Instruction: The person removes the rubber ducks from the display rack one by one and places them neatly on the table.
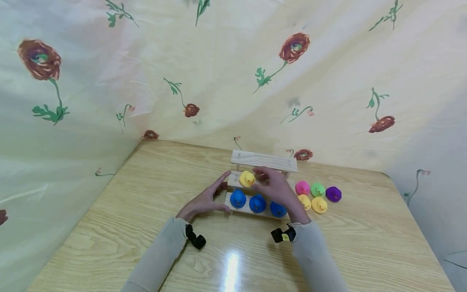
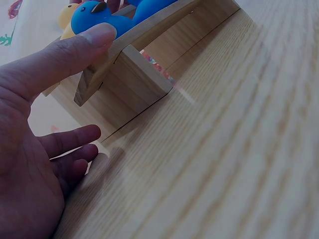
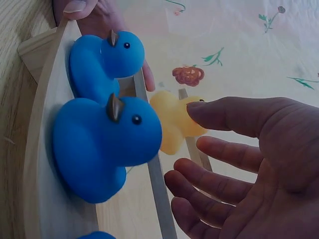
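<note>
The right hand (image 1: 275, 187) is loosely spread, with the yellow duck (image 1: 247, 179) just left of its fingertips, beak toward it; contact I cannot tell. Its palm faces left. Beneath the duck is the wooden stand (image 1: 262, 159); the farther left hand (image 1: 205, 200), wide, frames its opposite end.

The ducks (image 1: 257, 203) are blue, yellow, pink, green and purple, the cream cloth (image 1: 219, 52) red-flowered.
</note>
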{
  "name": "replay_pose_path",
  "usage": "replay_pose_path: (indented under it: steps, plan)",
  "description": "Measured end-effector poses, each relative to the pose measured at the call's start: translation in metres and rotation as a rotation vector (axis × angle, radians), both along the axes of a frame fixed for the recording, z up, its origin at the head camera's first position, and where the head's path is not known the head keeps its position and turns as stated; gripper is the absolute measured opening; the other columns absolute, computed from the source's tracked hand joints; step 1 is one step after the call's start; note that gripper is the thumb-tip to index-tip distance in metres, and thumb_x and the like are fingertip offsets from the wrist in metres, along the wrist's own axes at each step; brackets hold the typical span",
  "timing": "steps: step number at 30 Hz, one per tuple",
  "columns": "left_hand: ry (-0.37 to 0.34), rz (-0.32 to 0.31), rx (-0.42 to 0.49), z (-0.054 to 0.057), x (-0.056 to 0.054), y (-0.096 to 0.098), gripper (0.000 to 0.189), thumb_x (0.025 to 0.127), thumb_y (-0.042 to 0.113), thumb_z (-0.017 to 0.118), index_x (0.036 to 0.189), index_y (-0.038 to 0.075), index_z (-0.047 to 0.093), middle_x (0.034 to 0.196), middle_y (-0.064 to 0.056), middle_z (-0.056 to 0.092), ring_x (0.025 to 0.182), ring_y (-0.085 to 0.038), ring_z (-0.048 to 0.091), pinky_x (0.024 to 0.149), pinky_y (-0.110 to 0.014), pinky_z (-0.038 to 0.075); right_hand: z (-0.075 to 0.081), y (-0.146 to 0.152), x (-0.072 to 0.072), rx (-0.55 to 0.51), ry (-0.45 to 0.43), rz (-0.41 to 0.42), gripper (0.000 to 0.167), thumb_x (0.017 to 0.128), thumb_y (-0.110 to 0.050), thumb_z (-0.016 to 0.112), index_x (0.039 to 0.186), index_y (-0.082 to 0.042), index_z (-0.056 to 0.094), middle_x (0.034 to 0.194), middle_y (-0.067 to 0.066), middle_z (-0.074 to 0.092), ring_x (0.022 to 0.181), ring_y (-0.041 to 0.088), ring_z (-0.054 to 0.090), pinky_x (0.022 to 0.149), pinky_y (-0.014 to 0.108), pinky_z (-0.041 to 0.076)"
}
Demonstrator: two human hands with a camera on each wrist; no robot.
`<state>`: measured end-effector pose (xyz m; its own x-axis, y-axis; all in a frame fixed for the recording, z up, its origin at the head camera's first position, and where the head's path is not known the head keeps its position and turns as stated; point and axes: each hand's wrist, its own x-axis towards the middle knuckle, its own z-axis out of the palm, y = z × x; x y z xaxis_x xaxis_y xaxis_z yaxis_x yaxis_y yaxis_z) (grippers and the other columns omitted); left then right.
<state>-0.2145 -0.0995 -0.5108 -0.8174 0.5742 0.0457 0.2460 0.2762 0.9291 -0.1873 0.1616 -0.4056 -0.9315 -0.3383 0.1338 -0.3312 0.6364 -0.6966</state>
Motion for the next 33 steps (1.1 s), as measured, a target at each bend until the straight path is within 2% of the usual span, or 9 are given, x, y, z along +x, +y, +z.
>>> replay_pose_path:
  steps: [21,33]
  plan:
    - [0.001,-0.002,-0.007,0.001,0.0,0.001,0.111,0.078,0.039,0.086,0.155,0.055,0.007,0.152,-0.012,0.041,0.143,-0.029,0.038,0.123,-0.052,0.028,-0.005,-0.01,-0.005,0.028,0.056,0.014,0.041,0.09,-0.014,0.074,0.128,-0.002,0.065,0.119,0.016,0.07,0.106,0.03,0.064,0.094,0.048,0.054]
    - [0.006,-0.005,0.001,0.0,-0.001,0.0,0.114,0.076,0.04,0.087,0.156,0.053,0.007,0.152,-0.013,0.041,0.143,-0.03,0.038,0.123,-0.052,0.027,-0.006,-0.012,-0.004,0.019,0.057,-0.033,0.042,0.089,-0.018,0.076,0.126,-0.002,0.066,0.119,0.016,0.07,0.105,0.03,0.065,0.094,0.048,0.055]
